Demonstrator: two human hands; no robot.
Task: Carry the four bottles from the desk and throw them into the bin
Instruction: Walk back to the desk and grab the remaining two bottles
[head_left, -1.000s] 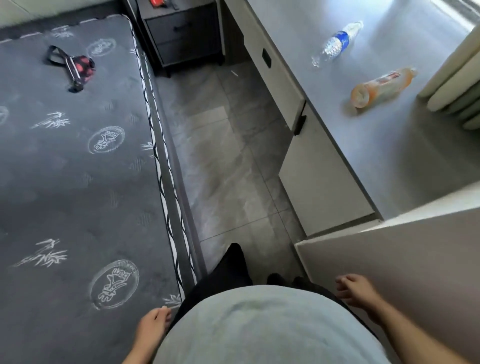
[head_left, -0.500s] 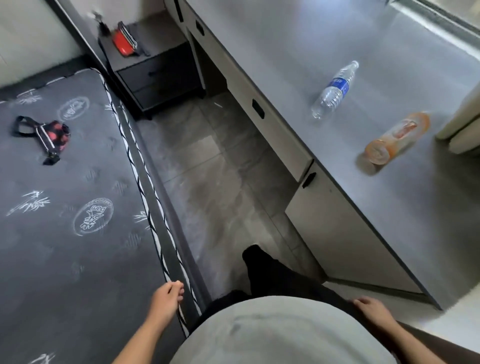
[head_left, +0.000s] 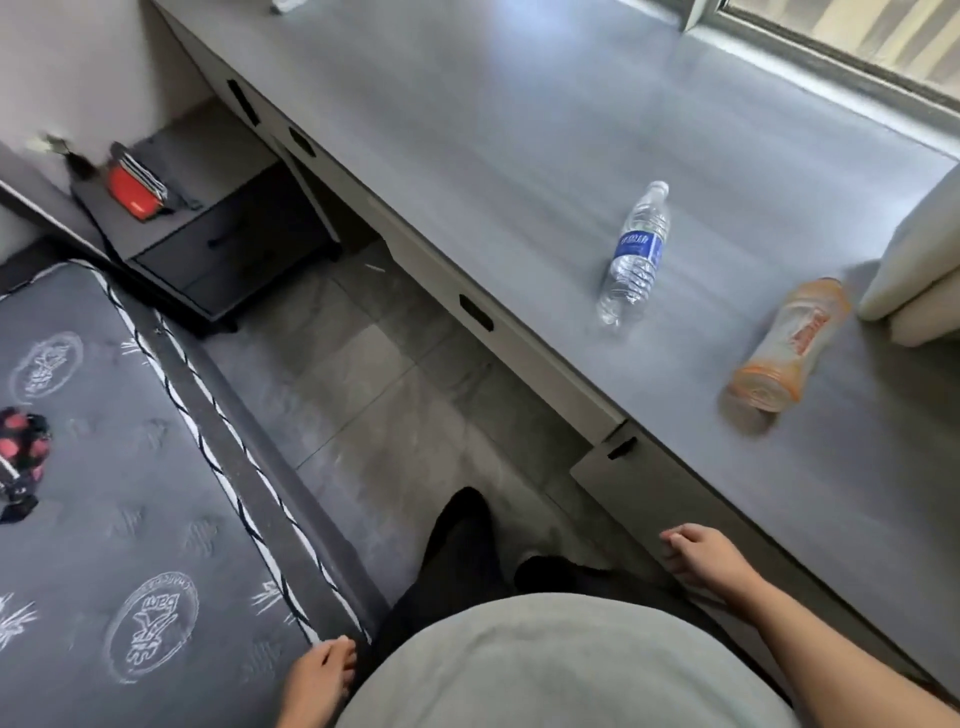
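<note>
Two bottles lie on their sides on the grey desk (head_left: 519, 130). One is a clear water bottle (head_left: 634, 254) with a blue label. The other is an orange-tinted bottle (head_left: 787, 345) to its right, near the desk's front edge. My right hand (head_left: 709, 564) hangs empty below the desk edge, fingers loosely curled, well short of both bottles. My left hand (head_left: 319, 675) hangs empty by my side at the mattress edge. No bin is in view.
A dark mattress (head_left: 104, 519) fills the left side, with a red and black object (head_left: 23, 457) on it. A narrow tiled aisle (head_left: 374, 405) runs between bed and desk. A dark nightstand (head_left: 223, 244) stands at its far end. Cream curtain folds (head_left: 914, 275) rest on the desk's right.
The view has advanced along the aisle and turned toward the desk, so both bottles appear closer. My hands still swing empty at my sides.
</note>
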